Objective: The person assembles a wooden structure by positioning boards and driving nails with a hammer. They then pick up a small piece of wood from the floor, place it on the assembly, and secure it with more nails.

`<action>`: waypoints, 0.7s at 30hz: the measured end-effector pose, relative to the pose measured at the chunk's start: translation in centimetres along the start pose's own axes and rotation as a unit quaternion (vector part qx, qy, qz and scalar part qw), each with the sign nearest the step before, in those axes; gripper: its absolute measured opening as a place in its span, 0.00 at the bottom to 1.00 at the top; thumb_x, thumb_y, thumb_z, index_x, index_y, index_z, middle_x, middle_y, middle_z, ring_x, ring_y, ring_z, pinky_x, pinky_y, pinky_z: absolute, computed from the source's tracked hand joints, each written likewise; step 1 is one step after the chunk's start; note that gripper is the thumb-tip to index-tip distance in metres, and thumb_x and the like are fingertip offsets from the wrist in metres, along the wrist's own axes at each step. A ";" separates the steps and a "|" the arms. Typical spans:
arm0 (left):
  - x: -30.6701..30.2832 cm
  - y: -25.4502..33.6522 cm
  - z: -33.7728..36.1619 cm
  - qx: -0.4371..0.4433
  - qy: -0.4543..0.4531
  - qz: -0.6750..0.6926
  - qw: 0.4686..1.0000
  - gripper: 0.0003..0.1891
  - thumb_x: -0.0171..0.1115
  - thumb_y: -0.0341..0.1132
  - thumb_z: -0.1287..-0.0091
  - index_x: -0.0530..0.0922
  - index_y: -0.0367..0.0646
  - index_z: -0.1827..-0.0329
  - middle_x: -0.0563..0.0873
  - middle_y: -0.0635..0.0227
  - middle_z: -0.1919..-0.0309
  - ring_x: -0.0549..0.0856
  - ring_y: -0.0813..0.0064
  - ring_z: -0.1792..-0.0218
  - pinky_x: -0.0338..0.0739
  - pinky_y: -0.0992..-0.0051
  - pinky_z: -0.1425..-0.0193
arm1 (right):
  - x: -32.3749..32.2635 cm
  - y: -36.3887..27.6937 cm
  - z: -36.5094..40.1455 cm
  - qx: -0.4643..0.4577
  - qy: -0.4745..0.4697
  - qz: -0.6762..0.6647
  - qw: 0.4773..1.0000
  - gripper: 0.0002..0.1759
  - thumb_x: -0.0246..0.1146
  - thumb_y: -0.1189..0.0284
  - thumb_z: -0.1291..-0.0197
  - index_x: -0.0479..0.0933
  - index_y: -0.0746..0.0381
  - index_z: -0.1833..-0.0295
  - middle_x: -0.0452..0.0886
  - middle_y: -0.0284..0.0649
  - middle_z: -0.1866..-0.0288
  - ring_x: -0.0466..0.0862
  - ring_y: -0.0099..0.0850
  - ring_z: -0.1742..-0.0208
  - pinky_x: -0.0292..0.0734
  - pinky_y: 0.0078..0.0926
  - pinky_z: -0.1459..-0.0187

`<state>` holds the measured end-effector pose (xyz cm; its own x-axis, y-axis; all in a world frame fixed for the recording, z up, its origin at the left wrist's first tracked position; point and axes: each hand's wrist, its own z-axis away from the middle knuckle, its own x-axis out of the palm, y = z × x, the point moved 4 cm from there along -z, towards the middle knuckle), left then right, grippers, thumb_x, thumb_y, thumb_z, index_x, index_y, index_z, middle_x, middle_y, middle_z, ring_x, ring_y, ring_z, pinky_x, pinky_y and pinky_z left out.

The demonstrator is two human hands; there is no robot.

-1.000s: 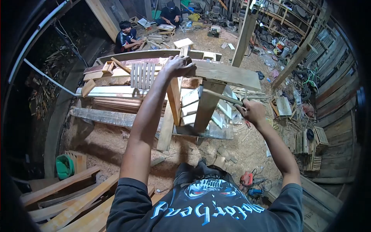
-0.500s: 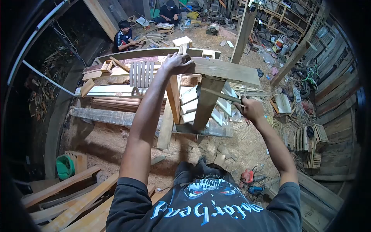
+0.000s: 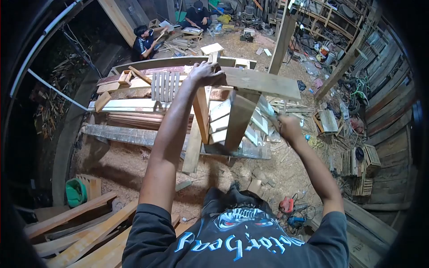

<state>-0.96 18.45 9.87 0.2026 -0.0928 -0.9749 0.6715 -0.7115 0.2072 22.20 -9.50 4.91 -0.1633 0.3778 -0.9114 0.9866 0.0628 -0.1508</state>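
Note:
My left hand (image 3: 208, 73) is closed on the top left end of a wooden frame, where a wide board (image 3: 263, 82) runs off to the right. An upright plank (image 3: 239, 118) stands under that board, and an orange-brown slat (image 3: 200, 114) leans below my left hand. To the right of the plank my right hand (image 3: 289, 128) is wrapped round the handle of a hammer, whose shaft and head are blurred. White-topped slats (image 3: 219, 123) show on both sides of the plank, above a low bench (image 3: 257, 150).
Two people sit at the back, one (image 3: 145, 44) holding a stick. Posts (image 3: 283, 40) rise behind the bench. Beams (image 3: 85, 232) lie at the lower left near a green bucket (image 3: 76, 193). Red and blue power tools (image 3: 287, 204) rest on the floor at my right.
My right hand and the hammer have swung slightly down and left. My left hand keeps its grip. The person at the back left has raised an arm with a stick.

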 end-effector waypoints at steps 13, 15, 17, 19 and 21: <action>-0.1 -1.0 -0.4 0.017 -0.001 0.006 1.000 0.25 0.51 0.55 0.27 0.78 0.47 0.39 0.82 0.54 0.41 0.78 0.55 0.36 0.67 0.56 0.31 | -3.6 -1.4 2.7 0.055 0.015 -0.207 0.977 0.21 0.76 0.59 0.44 0.75 0.63 0.68 0.81 0.47 0.74 0.83 0.40 0.73 0.75 0.35 0.69; 0.1 -2.3 -0.5 0.071 0.055 0.106 0.990 0.18 0.53 0.47 0.26 0.81 0.46 0.43 0.86 0.55 0.46 0.84 0.57 0.45 0.76 0.63 0.41 | -3.2 2.0 2.7 0.091 0.116 -0.169 0.974 0.21 0.76 0.58 0.44 0.76 0.63 0.68 0.80 0.44 0.74 0.83 0.38 0.74 0.74 0.33 0.69; -1.5 -2.4 0.3 0.046 0.042 0.102 0.993 0.17 0.53 0.45 0.26 0.82 0.46 0.44 0.87 0.55 0.49 0.85 0.57 0.48 0.78 0.65 0.44 | -3.7 5.5 2.1 0.221 0.235 -0.196 0.926 0.18 0.74 0.58 0.40 0.80 0.62 0.65 0.79 0.35 0.74 0.79 0.31 0.74 0.72 0.30 0.69; -0.8 -3.5 0.6 -0.023 0.008 0.100 0.995 0.19 0.49 0.48 0.26 0.83 0.53 0.42 0.88 0.59 0.49 0.85 0.57 0.45 0.78 0.60 0.40 | -3.0 7.9 0.2 0.305 0.306 -0.310 0.847 0.19 0.72 0.54 0.38 0.82 0.61 0.65 0.78 0.28 0.74 0.75 0.24 0.74 0.69 0.27 0.70; -1.4 -3.1 1.4 0.009 0.049 0.137 0.989 0.16 0.54 0.39 0.28 0.83 0.51 0.41 0.88 0.56 0.49 0.88 0.58 0.49 0.80 0.65 0.44 | -2.4 9.0 -2.2 0.289 0.359 -0.364 0.810 0.23 0.71 0.51 0.38 0.81 0.61 0.67 0.77 0.27 0.74 0.74 0.21 0.75 0.68 0.25 0.72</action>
<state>-4.31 19.80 10.44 0.4438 -0.2164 -0.8696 0.5690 -0.6816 0.4600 31.47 -7.77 6.57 -0.4546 0.8876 -0.0744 0.4313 0.1463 -0.8903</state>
